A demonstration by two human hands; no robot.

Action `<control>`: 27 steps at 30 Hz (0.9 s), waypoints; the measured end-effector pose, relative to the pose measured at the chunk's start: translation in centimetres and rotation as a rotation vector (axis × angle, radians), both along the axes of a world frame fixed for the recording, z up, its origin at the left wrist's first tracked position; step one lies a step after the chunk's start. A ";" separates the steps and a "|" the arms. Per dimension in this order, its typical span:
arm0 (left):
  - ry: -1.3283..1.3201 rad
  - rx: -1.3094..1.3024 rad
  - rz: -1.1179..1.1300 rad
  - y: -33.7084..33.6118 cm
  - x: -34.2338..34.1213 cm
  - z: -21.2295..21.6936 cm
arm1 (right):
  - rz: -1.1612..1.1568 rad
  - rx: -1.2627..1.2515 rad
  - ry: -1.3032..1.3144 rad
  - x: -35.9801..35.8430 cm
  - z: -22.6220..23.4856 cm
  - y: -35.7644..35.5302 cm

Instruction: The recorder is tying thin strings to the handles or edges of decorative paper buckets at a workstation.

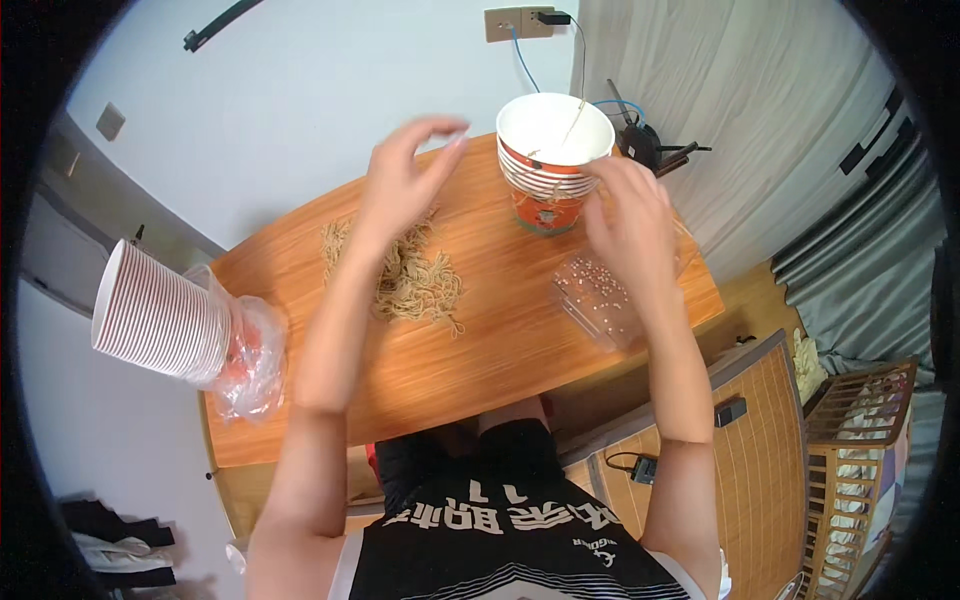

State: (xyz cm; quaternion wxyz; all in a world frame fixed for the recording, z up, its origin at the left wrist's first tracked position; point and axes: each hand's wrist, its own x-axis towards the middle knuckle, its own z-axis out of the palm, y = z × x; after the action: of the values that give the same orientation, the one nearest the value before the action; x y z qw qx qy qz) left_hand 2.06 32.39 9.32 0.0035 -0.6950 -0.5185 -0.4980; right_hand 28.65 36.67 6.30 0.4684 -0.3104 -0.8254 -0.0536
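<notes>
A stack of white-rimmed paper buckets (548, 218) with orange printed sides stands at the back of the table. Thin tan string (574, 122) hangs at the top bucket's mouth, and more strands show along the stack's side. My right hand (635, 215) is at the stack's right side, fingers curled at the rim and thumb below it. My left hand (405, 180) is raised left of the stack, thumb and fingers apart, holding nothing; its fingertips are blurred. Beneath the left forearm lies a loose pile of tan strings (420, 285).
A clear plastic box with small pale beads (598, 295) sits by my right forearm. At the left, a tall tilted stack of paper buckets (160, 315) is partly wrapped in clear plastic (255, 360). A black router (640, 145) and cables are behind the table's right corner.
</notes>
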 end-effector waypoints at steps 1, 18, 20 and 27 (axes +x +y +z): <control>-0.095 -0.028 0.038 -2.4 0.1 -1.6 | 0.006 0.008 -0.006 -1.0 0.2 0.5; -0.584 -0.278 0.459 -38.1 -2.7 -19.2 | 0.006 0.033 -0.340 -4.1 -0.9 3.7; -0.251 -0.108 0.601 -40.1 -5.7 -16.6 | 0.156 -0.028 -0.128 -4.6 0.6 -2.7; 0.644 0.390 1.002 -38.3 -19.1 7.9 | 0.649 -0.210 -0.026 -5.2 -12.8 -22.9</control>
State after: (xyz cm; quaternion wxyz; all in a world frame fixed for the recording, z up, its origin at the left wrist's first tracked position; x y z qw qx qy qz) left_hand -17.09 -5.89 17.23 0.5194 -0.4692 -0.6541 -0.2867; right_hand 23.41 13.78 -6.45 0.4158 -0.0774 -0.8882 0.1797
